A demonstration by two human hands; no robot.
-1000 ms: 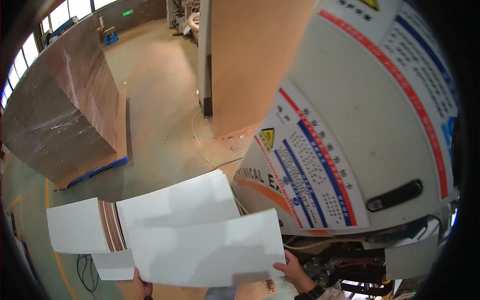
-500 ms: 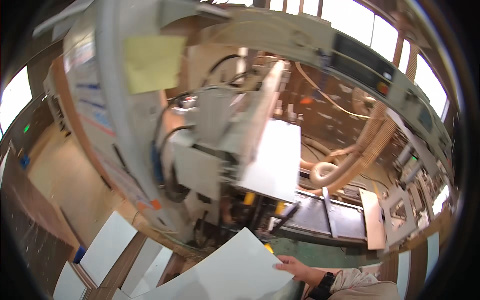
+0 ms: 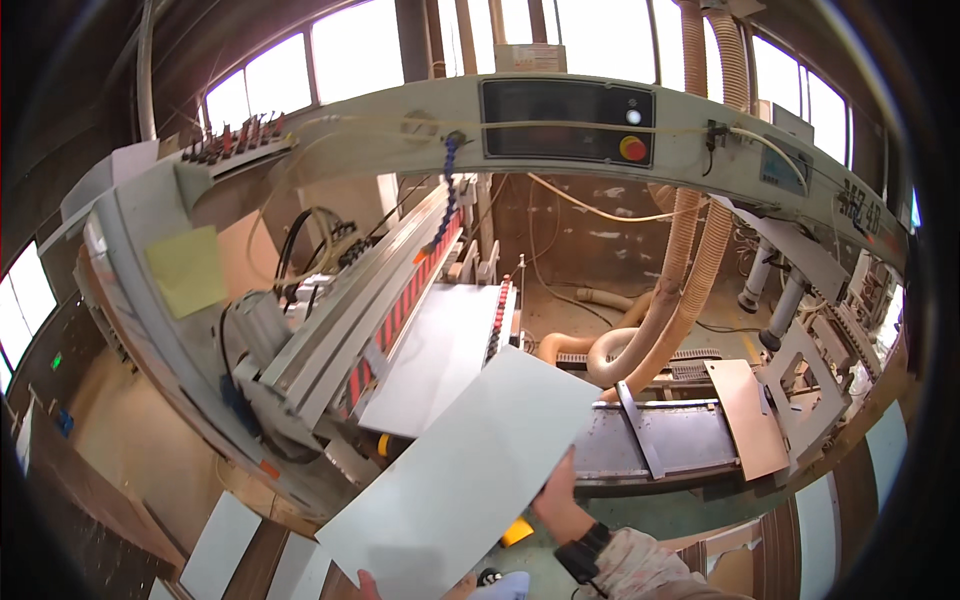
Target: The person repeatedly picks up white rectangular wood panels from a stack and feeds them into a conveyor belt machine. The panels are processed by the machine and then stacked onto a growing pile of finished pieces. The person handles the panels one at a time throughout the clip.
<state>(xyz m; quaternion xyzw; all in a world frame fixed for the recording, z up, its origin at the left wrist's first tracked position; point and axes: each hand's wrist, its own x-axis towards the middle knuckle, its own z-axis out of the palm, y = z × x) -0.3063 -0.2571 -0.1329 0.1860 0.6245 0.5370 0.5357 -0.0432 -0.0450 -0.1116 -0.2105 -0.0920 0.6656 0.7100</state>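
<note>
A rectangular pale blue-white panel (image 3: pixel 470 470) is held at a slant in front of me, its far end raised toward the machine. My right hand (image 3: pixel 562 502), below a dark wrist strap, grips the panel's right edge, its fingers hidden under the board. At the lower edge of the picture, part of my left hand (image 3: pixel 369 584) shows at the panel's near edge, a fingertip or thumb against it. Another white panel (image 3: pixel 440 345) lies on the machine between a long metal beam (image 3: pixel 370 300) and a red-and-black toothed strip. The held panel's far corner overlaps it in view.
The machine's arched frame (image 3: pixel 390 130) spans overhead, with a dark control panel (image 3: pixel 560 120) and red button. Ribbed hoses (image 3: pixel 690 270) hang at right. A metal bed (image 3: pixel 680 440) bears a tan board (image 3: pixel 745 420). Stacked panels (image 3: pixel 222 545) stand lower left; more boards (image 3: pixel 818 540) lie lower right.
The view has swung left-to-right across the machine. The held panel has risen and come nearer the machine; my right hand has shifted along its edge, and part of my left hand now shows.
</note>
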